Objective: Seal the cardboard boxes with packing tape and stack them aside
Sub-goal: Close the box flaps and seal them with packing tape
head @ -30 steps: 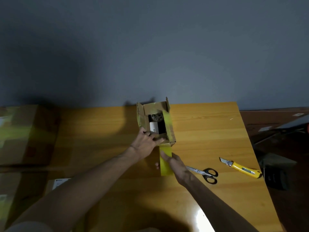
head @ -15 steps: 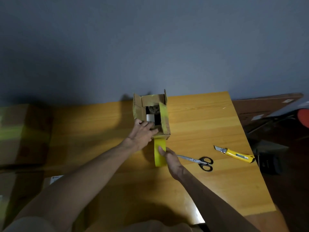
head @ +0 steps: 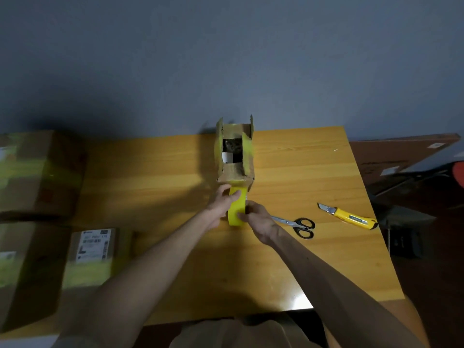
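A small cardboard box (head: pixel 236 172) stands at the far middle of the wooden table (head: pixel 301 259), its top flaps partly open and edged with yellow tape; dark contents show inside. A yellow roll of packing tape (head: pixel 236 209) stands on edge just in front of the box, touching its near side. My left hand (head: pixel 222 204) holds the roll from the left, thumb over its top. My right hand (head: pixel 258 221) pinches the roll's near right edge.
Black-handled scissors (head: pixel 298 226) lie right of my right hand, and a yellow utility knife (head: pixel 349 217) further right. Taped cardboard boxes (head: pixel 37 172) and a labelled parcel (head: pixel 93 254) sit at the left. Dark clutter fills the floor beyond the table's right edge.
My left hand has left the box's flap and come down onto the tape roll. My right hand now pinches the roll's near edge. The camera has tilted.
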